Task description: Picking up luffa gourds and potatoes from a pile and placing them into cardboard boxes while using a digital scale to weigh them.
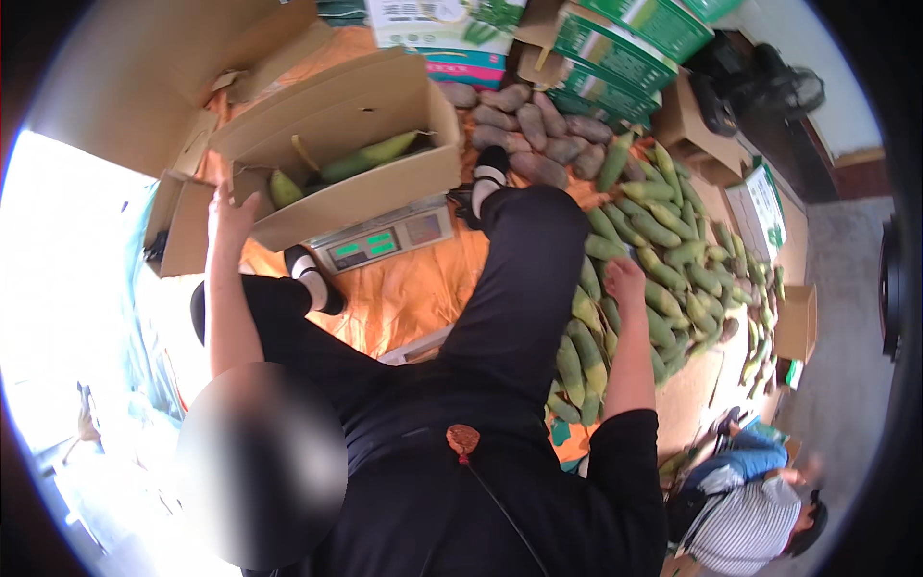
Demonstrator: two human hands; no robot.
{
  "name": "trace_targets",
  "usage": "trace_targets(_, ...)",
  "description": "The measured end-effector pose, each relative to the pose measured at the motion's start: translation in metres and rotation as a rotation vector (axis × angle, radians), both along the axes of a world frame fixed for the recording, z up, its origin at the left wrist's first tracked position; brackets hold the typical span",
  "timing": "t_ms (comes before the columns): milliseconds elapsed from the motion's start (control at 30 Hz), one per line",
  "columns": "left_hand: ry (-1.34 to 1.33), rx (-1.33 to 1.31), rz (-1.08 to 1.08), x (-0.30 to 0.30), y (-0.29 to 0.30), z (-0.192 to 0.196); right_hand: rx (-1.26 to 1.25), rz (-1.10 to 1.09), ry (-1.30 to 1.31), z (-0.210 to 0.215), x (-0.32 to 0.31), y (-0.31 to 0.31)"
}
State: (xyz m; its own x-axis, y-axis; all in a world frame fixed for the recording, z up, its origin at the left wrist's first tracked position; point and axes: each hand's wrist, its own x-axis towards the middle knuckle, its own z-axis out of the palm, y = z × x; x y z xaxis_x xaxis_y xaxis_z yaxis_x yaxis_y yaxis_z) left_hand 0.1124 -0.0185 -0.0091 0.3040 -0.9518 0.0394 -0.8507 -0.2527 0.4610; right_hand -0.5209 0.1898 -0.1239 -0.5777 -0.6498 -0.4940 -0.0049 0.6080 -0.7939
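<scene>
A long open cardboard box sits on a digital scale with a lit green display. Inside it lie a few green radishes, partly hidden by the box walls. My left hand is at the box's near left corner, thumb apart from the fingers, holding nothing that I can see. To the right, my right hand is over a large heap of green radishes. Its fingers are curled in, and whatever may be inside them is hidden.
Reddish-brown tubers lie beyond my foot on an orange sheet. Green printed cartons are stacked at the far right, near a black fan. Another person in a striped top is at the lower right.
</scene>
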Motion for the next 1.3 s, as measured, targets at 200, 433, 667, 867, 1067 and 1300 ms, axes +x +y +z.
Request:
trace_targets(200, 0.031, 0.119, 0.019, 0.034, 0.007, 0.001, 0.033, 0.029, 0.184, -0.036, 0.009, -0.002)
trace_targets(433, 0.015, 0.26, -0.085, 0.006, -0.017, -0.02, 0.432, 0.548, 0.938, -0.141, -0.05, 0.117)
trace_targets(667, -0.032, 0.191, -0.051, 0.05, -0.002, -0.031, 0.624, 0.208, 0.562, -0.126, 0.007, 0.115)
trace_targets(867, -0.027, 0.218, -0.072, 0.023, -0.004, -0.02, 0.747, 0.139, 0.403, -0.107, 0.002, 0.104)
trace_targets(1067, -0.071, 0.184, -0.072, 0.047, -0.008, -0.035, 0.752, 0.078, 0.307, -0.099, 0.015, 0.1)
trace_targets(1300, -0.043, 0.194, -0.09, 0.023, -0.003, -0.022, 0.509, 0.048, 0.48, -0.109, 0.022, 0.102)
